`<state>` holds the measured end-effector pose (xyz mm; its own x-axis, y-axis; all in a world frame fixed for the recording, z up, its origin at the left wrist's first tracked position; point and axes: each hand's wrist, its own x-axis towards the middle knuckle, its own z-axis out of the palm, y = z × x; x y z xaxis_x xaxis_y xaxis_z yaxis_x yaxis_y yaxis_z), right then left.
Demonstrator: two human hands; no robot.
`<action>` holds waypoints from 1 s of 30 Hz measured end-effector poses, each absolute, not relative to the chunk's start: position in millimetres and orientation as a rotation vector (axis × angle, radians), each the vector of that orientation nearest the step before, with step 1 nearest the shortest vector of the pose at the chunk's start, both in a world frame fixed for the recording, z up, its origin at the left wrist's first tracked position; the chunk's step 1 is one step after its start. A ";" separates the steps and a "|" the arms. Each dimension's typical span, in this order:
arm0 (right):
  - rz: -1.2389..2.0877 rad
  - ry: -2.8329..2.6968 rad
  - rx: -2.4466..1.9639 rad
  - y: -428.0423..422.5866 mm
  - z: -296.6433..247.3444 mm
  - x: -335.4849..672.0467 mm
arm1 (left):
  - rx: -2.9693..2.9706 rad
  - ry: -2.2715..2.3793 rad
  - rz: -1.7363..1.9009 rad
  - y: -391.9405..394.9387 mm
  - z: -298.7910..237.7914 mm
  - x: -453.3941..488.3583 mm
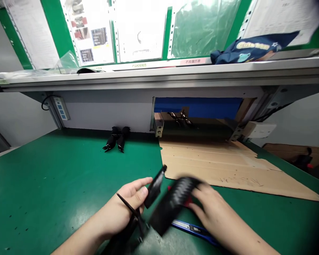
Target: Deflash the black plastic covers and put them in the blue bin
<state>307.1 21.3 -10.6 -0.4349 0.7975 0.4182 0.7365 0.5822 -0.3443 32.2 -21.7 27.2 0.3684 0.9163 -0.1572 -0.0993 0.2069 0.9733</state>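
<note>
Green bench mat (42,184), flecked with small dark specks, runs under everything; a cardboard sheet (223,170) lies over its right side. Above, an aluminium shelf rail (159,76) carries a navy cloth bag (251,47); behind it, document sleeves (140,32) hang on a green board. A power strip (61,108) sits below the shelf at left. A pair of black spiked parts (115,138) rests at the mat's back edge; more black parts (179,118) lie in the opening behind the cardboard.

Left hand (127,205) clamps a narrow black piece (155,186) at the fingertips. Right hand (210,209), motion-blurred, closes over a carbon-weave piece (172,205) just beside it; hands apart. A blue utility knife (194,230) lies partly under the right hand.
</note>
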 end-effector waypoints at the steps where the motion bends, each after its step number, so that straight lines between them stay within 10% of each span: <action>1: 0.120 -2.214 -1.216 23.4 -6.4 311.2 | 1.258 1.008 0.801 -23.2 28.9 29.0; 15: -0.085 -2.854 -1.213 -18.7 31.5 244.9 | 2.016 1.153 0.601 -34.2 26.2 33.6; 24: 0.621 -2.377 -0.982 -11.1 25.3 225.3 | 1.546 0.709 0.545 -32.2 30.0 29.8; 30: 0.430 -2.847 -0.995 -18.5 55.2 223.2 | 1.883 0.898 0.403 -28.4 37.9 4.1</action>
